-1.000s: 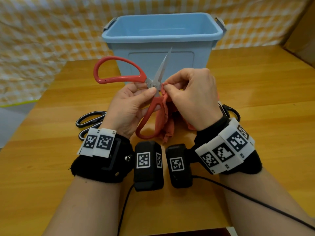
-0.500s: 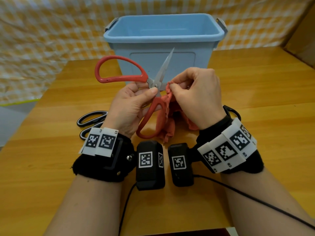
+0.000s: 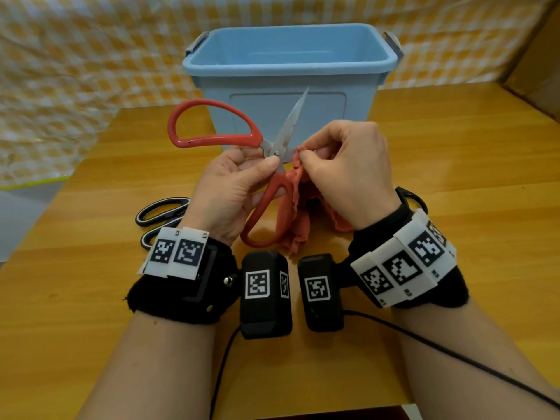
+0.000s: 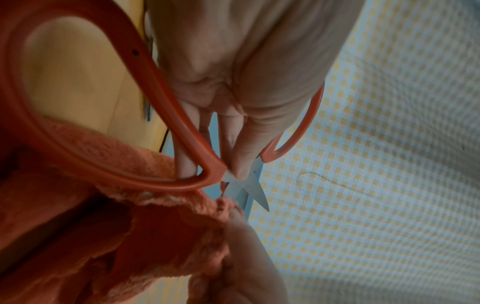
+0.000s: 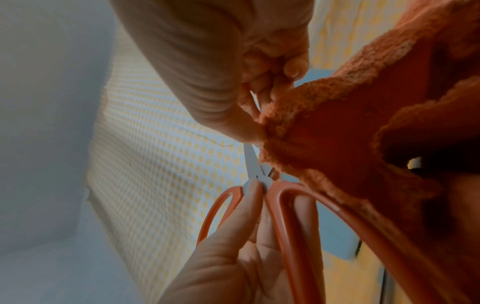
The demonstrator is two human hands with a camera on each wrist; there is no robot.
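Note:
Red-handled scissors (image 3: pixel 212 140) are held above the wooden table (image 3: pixel 454 183), blades spread wide. My left hand (image 3: pixel 239 177) pinches them at the pivot, thumb on the screw; the same grip shows in the left wrist view (image 4: pixel 241 164) and the right wrist view (image 5: pixel 254 189). One blade points up in front of the bin; the other is wrapped in an orange-red cloth (image 3: pixel 298 207). My right hand (image 3: pixel 306 156) pinches that cloth around the blade, seen close in the right wrist view (image 5: pixel 262 123). The rest of the cloth (image 4: pixel 103 226) hangs below both hands.
A light blue plastic bin (image 3: pixel 288 71) stands open behind the hands. Black-handled scissors (image 3: pixel 160 213) lie on the table left of my left wrist, and another black handle (image 3: pixel 412 198) shows behind my right wrist. A yellow checked sheet (image 3: pixel 75 71) hangs at the back.
The hands, the scissors and the cloth have stayed almost still. My right fingers have shifted slightly on the cloth at the blade.

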